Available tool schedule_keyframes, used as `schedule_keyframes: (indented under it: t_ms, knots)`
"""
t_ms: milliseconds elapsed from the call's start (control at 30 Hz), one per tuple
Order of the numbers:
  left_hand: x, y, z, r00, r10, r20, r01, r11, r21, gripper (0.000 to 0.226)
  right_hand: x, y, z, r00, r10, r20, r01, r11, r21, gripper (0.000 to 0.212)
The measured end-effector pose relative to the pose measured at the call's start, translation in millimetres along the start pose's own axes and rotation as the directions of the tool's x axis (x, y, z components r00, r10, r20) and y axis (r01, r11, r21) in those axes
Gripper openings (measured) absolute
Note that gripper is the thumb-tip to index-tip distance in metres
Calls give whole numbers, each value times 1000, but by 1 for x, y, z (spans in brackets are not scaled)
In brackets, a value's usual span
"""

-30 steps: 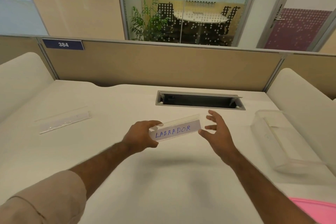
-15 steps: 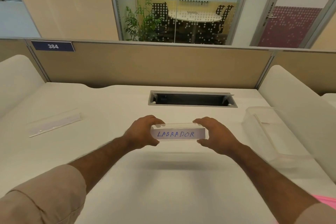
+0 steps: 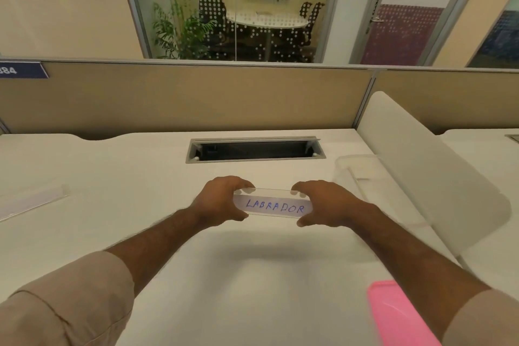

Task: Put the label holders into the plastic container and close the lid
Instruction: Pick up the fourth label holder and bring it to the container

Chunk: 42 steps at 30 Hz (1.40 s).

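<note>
A clear label holder [image 3: 273, 206] with a paper slip reading "LABRADOR" is held level above the white desk. My left hand [image 3: 222, 199] grips its left end and my right hand [image 3: 327, 202] grips its right end. A second clear label holder [image 3: 31, 201] lies flat on the desk at the far left. The clear plastic container [image 3: 362, 177] sits open on the desk to the right of my right hand, with something clear lying inside it. The pink lid [image 3: 398, 314] lies at the lower right, partly behind my right forearm.
A rectangular cable slot [image 3: 254, 149] is cut into the desk [image 3: 140, 177] beyond my hands. A white curved side panel [image 3: 427, 166] stands right of the container. A beige partition [image 3: 196, 98] closes the back.
My right hand, open and apart a second ago, has closed on the holder's right end. The holder has been turned level, and the view has shifted toward the right.
</note>
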State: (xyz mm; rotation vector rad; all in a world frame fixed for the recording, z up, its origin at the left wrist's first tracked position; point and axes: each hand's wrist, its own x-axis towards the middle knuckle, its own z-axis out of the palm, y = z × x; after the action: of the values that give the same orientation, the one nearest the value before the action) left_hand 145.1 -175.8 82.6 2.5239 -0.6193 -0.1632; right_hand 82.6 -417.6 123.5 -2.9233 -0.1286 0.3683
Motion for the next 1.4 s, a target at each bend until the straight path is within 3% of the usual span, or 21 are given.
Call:
schedule_keyframes:
  t_ms: [133,233,367,500,633,700,933,1167,1400]
  knots:
    - [21,18,19,998,56,1,-56,997,-61,66,-3,21,-3,1000,26,7,-26,1000,-13,73]
    - [31,26,32,995,80,-57,-87,989,-123,83,-7,43,-7,998,50,-37,-49,998,28,69]
    - [40,20,60,996,-74,-55,69,994,-79,103,-17,88,-12,968,189,-165,-157,969,191,63]
    - [37,-9,99,978,-206,-43,210,973,92,97,-26,142,-10,855,416,-309,-268,866,423,61]
    - [25,-36,125,977,-212,-31,214,958,190,94,-30,182,2,704,643,-301,-380,700,605,61]
    - [20,-43,134,979,-202,-36,205,952,228,92,-30,194,8,670,687,-283,-454,680,577,58]
    - [21,-49,143,982,-184,-48,190,934,303,91,-14,198,23,678,723,-133,-666,680,306,54]
    - [21,-52,145,982,-180,-55,188,927,325,92,12,200,35,681,731,-32,-719,677,159,47]
    - [22,-53,145,983,-172,-64,183,932,313,91,21,204,46,709,705,27,-702,700,129,21]
